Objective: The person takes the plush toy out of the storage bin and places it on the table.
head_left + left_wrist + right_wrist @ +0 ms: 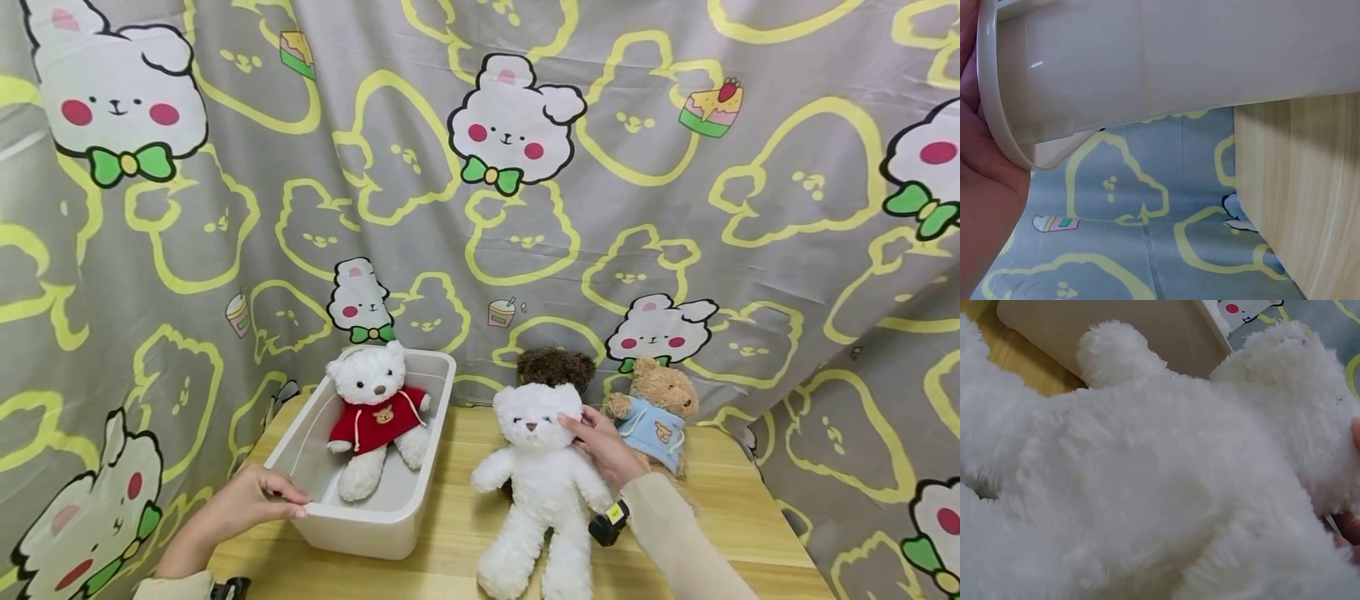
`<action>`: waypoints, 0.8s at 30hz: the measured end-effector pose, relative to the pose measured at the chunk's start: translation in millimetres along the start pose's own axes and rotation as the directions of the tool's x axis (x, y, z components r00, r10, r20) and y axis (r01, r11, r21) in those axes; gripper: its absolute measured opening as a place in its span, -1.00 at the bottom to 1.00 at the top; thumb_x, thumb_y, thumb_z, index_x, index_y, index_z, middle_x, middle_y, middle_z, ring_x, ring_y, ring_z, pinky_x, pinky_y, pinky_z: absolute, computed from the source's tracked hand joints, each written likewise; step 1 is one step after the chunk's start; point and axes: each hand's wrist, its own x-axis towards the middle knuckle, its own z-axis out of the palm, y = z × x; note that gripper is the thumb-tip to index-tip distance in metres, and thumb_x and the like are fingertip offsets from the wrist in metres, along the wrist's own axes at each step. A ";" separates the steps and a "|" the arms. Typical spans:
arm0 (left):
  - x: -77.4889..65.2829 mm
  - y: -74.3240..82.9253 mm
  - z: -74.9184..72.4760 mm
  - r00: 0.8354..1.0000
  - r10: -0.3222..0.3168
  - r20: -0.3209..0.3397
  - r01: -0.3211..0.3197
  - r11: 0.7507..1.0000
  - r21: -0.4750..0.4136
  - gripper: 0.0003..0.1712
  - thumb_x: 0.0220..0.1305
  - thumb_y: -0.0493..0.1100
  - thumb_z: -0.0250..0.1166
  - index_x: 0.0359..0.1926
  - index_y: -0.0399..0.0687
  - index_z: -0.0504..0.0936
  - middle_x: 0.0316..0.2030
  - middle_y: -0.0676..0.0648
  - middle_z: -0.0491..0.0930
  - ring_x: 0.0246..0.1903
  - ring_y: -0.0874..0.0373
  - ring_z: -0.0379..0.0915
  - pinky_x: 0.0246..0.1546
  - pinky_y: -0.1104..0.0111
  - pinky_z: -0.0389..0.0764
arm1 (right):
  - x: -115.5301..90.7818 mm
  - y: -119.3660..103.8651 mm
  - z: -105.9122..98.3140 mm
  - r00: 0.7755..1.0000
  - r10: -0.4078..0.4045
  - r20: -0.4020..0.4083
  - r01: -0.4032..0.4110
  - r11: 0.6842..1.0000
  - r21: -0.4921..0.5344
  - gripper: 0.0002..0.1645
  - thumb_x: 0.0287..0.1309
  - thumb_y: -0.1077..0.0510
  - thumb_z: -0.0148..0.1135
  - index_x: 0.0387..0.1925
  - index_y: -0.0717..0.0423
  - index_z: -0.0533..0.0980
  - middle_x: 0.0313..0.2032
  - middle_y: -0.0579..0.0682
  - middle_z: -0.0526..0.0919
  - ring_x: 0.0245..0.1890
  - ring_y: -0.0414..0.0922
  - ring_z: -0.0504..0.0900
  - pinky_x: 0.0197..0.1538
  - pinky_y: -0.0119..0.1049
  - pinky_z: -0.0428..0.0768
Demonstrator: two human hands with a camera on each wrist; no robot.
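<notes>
My left hand (251, 500) grips the near left corner of a white plastic bin (363, 512), thumb and fingers at its rim. Inside the bin sits a white teddy bear in a red hoodie (382, 427), leaning back. My right hand (606, 446) holds a bare white teddy bear (546, 483) by the side of its head, upright and facing me. In the right wrist view the bare bear's fur (1135, 456) fills most of the picture, with fingertips (1349, 531) at its head. The left wrist view shows the bin's outer wall (1147, 56) beside my palm.
Behind the bare bear, a dark brown plush (555, 367) is mostly hidden. A tan teddy bear in a light blue top (656, 429) sits to the right. All stand on a wooden table (738, 500), with a grey rabbit-print curtain (420, 225) around its back and sides.
</notes>
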 end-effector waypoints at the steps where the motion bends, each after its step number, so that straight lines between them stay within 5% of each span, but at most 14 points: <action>1: 0.3 0.1 0.2 1.000 0.001 0.001 -0.001 1.000 -0.001 -0.88 0.00 -0.42 0.39 -0.40 -0.19 0.77 -0.38 0.06 0.71 -0.36 0.38 0.56 -0.45 0.48 0.58 | 1.8 0.4 1.6 1.000 -0.005 -0.010 0.005 1.000 -0.012 -0.29 0.21 0.06 0.24 0.28 0.24 0.21 0.12 0.15 0.44 -0.09 -0.20 0.56 -0.01 -0.33 0.55; 10: 0.8 0.5 0.3 1.000 0.003 -0.004 -0.003 1.000 0.004 -0.89 0.00 -0.41 0.40 -0.40 -0.19 0.77 -0.38 0.06 0.71 -0.36 0.39 0.56 -0.45 0.48 0.58 | 9.7 0.9 10.3 0.999 -0.001 -0.053 0.000 1.000 -0.016 -0.38 0.20 0.11 0.24 0.20 0.29 0.26 -0.13 -0.05 0.54 -0.24 -0.25 0.56 -0.19 -0.42 0.55; 18: 0.3 1.7 -0.6 1.000 0.000 0.004 0.000 1.000 0.003 -0.89 0.00 -0.41 0.39 -0.40 -0.19 0.77 -0.38 0.05 0.71 -0.36 0.38 0.57 -0.44 0.48 0.57 | 8.1 -10.7 11.1 0.997 -0.015 -0.079 0.010 0.998 -0.064 -0.27 0.24 0.06 0.19 0.31 0.28 0.16 0.17 0.22 0.35 0.13 0.01 0.40 0.21 -0.04 0.39; 24: 0.2 1.9 -0.1 1.000 0.008 0.007 -0.008 1.000 -0.003 -0.89 0.01 -0.42 0.39 -0.41 -0.19 0.77 -0.38 0.02 0.72 -0.35 0.38 0.57 -0.43 0.48 0.58 | 11.0 -30.3 16.9 0.995 -0.060 -0.078 0.056 0.997 -0.055 -0.32 0.25 0.06 0.19 0.29 0.26 0.21 0.23 0.23 0.31 0.24 0.09 0.31 0.27 0.05 0.28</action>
